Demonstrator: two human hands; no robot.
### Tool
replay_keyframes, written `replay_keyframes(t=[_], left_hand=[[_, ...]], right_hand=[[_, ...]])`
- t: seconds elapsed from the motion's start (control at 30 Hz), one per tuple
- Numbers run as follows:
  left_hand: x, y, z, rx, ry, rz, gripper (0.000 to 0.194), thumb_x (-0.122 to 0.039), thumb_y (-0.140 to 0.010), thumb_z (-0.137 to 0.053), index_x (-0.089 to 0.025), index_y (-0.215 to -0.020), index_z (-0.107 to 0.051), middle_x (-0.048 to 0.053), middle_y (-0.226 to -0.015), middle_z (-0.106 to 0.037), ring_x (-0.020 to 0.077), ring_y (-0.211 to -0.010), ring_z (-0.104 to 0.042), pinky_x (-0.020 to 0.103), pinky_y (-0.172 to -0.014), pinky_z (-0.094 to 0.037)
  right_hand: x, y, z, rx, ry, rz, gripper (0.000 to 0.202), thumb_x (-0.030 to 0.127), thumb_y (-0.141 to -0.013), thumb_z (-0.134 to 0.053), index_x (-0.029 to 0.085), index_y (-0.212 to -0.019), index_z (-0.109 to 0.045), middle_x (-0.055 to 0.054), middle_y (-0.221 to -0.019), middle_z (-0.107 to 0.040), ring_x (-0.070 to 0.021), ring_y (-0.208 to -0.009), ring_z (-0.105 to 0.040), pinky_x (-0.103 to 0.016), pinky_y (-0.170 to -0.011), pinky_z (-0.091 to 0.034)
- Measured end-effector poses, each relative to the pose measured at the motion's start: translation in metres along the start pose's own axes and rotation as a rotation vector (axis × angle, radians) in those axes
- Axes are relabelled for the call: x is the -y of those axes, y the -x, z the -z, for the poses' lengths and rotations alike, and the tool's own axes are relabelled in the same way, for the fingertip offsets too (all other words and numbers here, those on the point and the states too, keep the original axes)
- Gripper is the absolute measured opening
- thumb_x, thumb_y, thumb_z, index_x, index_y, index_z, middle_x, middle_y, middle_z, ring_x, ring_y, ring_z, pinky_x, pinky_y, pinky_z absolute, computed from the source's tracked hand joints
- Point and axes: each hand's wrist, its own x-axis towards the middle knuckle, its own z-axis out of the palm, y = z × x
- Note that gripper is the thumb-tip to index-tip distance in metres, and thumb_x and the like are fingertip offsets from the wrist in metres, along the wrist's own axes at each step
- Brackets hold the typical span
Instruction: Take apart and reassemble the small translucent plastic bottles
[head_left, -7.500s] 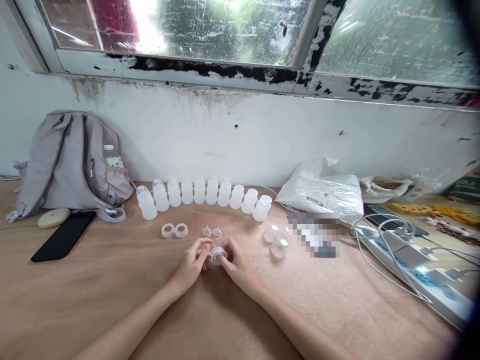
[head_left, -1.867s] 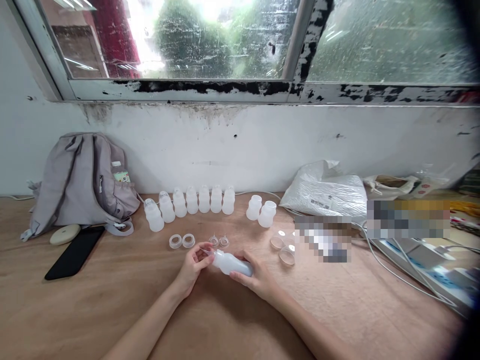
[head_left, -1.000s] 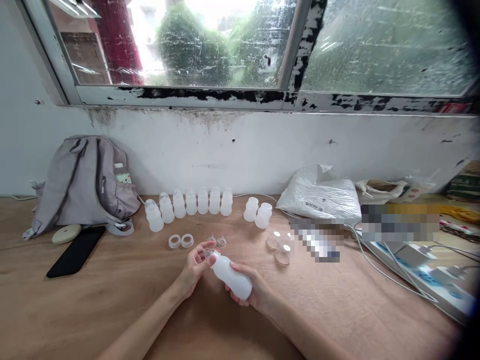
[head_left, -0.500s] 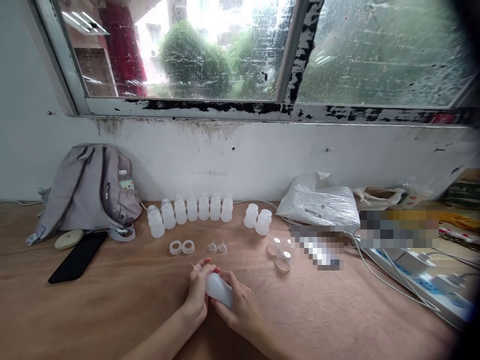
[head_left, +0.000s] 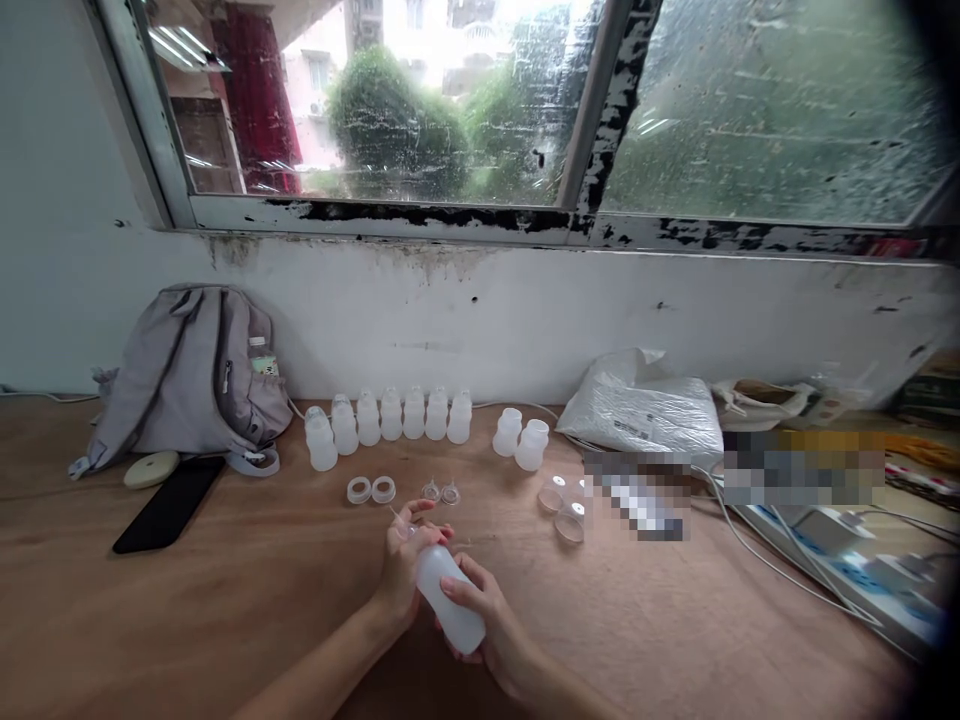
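Observation:
A frosted white baby bottle (head_left: pixel 454 605) lies tilted between my hands, its neck end up and to the left. My left hand (head_left: pixel 399 565) is closed around the neck end, where a clear nipple (head_left: pixel 405 530) partly shows between the fingers. The bottle's body is wrapped by my right hand (head_left: pixel 496 615), thumb on top. Just beyond my hands are two white collar rings (head_left: pixel 383 499) and two clear nipples (head_left: pixel 450 495). Several clear domed caps (head_left: pixel 570 530) lie to the right. How the nipple meets the bottle is hidden by my fingers.
Several capped bottles (head_left: pixel 391 420) stand in a row at the back, with two uncapped bottles (head_left: pixel 532 448) to their right. A backpack (head_left: pixel 187 370), a black phone (head_left: pixel 169 508) and a round beige object (head_left: pixel 151 470) are left. Right are a silvery package (head_left: pixel 637 410) and a power strip (head_left: pixel 832 570) with cables.
My right hand has shifted its grip on the bottle: its thumb now lies across the body and more of the bottle shows. The view has moved slightly.

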Motion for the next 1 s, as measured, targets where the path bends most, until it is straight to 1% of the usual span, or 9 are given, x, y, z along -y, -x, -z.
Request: replay_keyframes(t=[0.17, 0.3, 0.43, 0.5, 0.6, 0.7, 0.77, 0.87, 1.0], left_hand=[[0.005, -0.004, 0.004, -0.028, -0.016, -0.009, 0.021, -0.011, -0.057, -0.053, -0.016, -0.077, -0.054, -0.002, -0.051, -0.055, 0.0164, -0.067, -0.059, 0.026, -0.067, -0.042], [0.006, -0.007, 0.007, -0.011, -0.037, 0.001, 0.013, -0.013, -0.056, -0.054, -0.016, -0.069, -0.054, -0.002, -0.051, -0.055, 0.0153, -0.061, -0.058, 0.026, -0.063, -0.042], [0.005, -0.009, 0.011, 0.078, -0.096, 0.018, 0.02, -0.023, -0.063, -0.058, -0.016, -0.081, -0.051, -0.002, -0.051, -0.057, 0.0142, -0.052, -0.055, 0.023, -0.052, -0.04], [0.006, -0.01, 0.012, 0.092, -0.079, 0.035, 0.029, -0.034, -0.068, -0.058, -0.018, -0.09, -0.048, 0.0, -0.062, -0.06, 0.0141, -0.054, -0.056, 0.023, -0.051, -0.04], [0.009, -0.01, 0.013, 0.099, -0.015, 0.081, 0.039, -0.045, -0.07, -0.056, -0.02, -0.099, -0.045, 0.003, -0.083, -0.06, 0.0139, -0.062, -0.058, 0.023, -0.053, -0.041], [0.012, -0.009, 0.013, 0.202, -0.078, 0.116, 0.045, -0.045, -0.069, -0.058, -0.019, -0.104, -0.047, 0.004, -0.086, -0.059, 0.0138, -0.064, -0.057, 0.023, -0.055, -0.042], [0.013, -0.008, 0.013, 0.26, -0.167, 0.09, 0.043, -0.039, -0.065, -0.064, -0.016, -0.1, -0.051, 0.005, -0.084, -0.06, 0.0159, -0.07, -0.056, 0.025, -0.063, -0.043], [0.011, -0.006, 0.013, 0.273, -0.239, 0.011, 0.035, -0.03, -0.063, -0.067, -0.015, -0.092, -0.055, 0.005, -0.085, -0.06, 0.019, -0.083, -0.055, 0.028, -0.075, -0.041], [0.008, -0.003, 0.011, 0.234, -0.257, -0.034, 0.04, -0.027, -0.062, -0.068, -0.019, -0.098, -0.052, 0.004, -0.089, -0.059, 0.0191, -0.084, -0.054, 0.028, -0.076, -0.04]], right_hand=[[0.001, -0.002, 0.003, 0.063, -0.074, -0.104, 0.031, 0.045, -0.071, -0.05, 0.021, -0.084, -0.036, 0.003, -0.052, -0.054, -0.0072, -0.035, -0.044, -0.014, -0.032, -0.022], [-0.001, -0.005, 0.005, 0.083, -0.101, -0.115, 0.033, 0.047, -0.07, -0.052, 0.021, -0.085, -0.036, 0.003, -0.054, -0.054, -0.0071, -0.035, -0.045, -0.014, -0.031, -0.018], [-0.004, -0.006, 0.003, 0.106, -0.143, -0.117, 0.036, 0.053, -0.073, -0.047, 0.02, -0.085, -0.037, 0.002, -0.058, -0.055, -0.0075, -0.037, -0.046, -0.014, -0.031, -0.015], [-0.007, -0.008, 0.001, 0.093, -0.183, -0.122, 0.04, 0.058, -0.074, -0.041, 0.02, -0.086, -0.038, 0.001, -0.061, -0.055, -0.0081, -0.038, -0.047, -0.015, -0.032, -0.018], [-0.011, -0.012, 0.001, 0.049, -0.231, -0.007, 0.039, 0.057, -0.077, -0.038, 0.021, -0.091, -0.037, -0.001, -0.07, -0.056, -0.0108, -0.045, -0.051, -0.017, -0.034, -0.025], [-0.011, -0.015, 0.005, -0.03, -0.213, 0.177, 0.034, 0.051, -0.081, -0.038, 0.022, -0.099, -0.038, -0.003, -0.082, -0.055, -0.0147, -0.064, -0.056, -0.021, -0.043, -0.037], [-0.006, -0.015, 0.01, -0.068, -0.102, 0.276, 0.031, 0.046, -0.083, -0.038, 0.022, -0.102, -0.041, -0.003, -0.089, -0.054, -0.0159, -0.078, -0.055, -0.025, -0.058, -0.043], [0.005, -0.014, 0.021, -0.096, 0.265, 0.417, 0.026, 0.041, -0.084, -0.04, 0.021, -0.098, -0.049, -0.003, -0.093, -0.054, -0.0163, -0.087, -0.051, -0.028, -0.075, -0.042], [0.017, -0.018, 0.045, -0.236, 0.81, 0.639, 0.023, 0.036, -0.084, -0.04, 0.02, -0.086, -0.057, -0.005, -0.086, -0.053, -0.0164, -0.077, -0.051, -0.029, -0.069, -0.043]])
